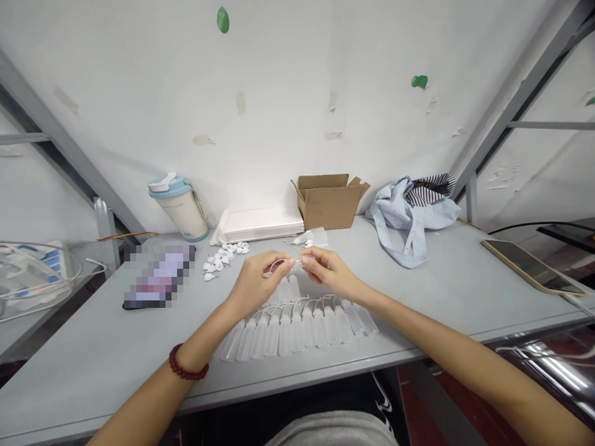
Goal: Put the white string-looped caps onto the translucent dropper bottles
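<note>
Both of my hands are raised over the middle of the table, fingertips pinched close together. Between them runs a thin white tube (297, 262). My left hand (258, 279) is closed on one end, a loop of it curving by the thumb. The other end sits in the closed fingers of my right hand (333, 272). Just below my hands stand out a few translucent plastic bottles (290, 290), partly hidden. Nearer the front edge lies a row of several similar bottles (297, 332) with thin white tubes at their tops. Small white caps (220, 260) are scattered left of my left hand.
At the back are a tumbler (180, 209), a stack of white sheets or trays (260, 224), an open cardboard box (330, 203) and a light blue cloth bag (402, 217). A blurred phone-like device (162, 277) lies left, a phone (530, 266) right. The table (446, 297) adjoins a wall.
</note>
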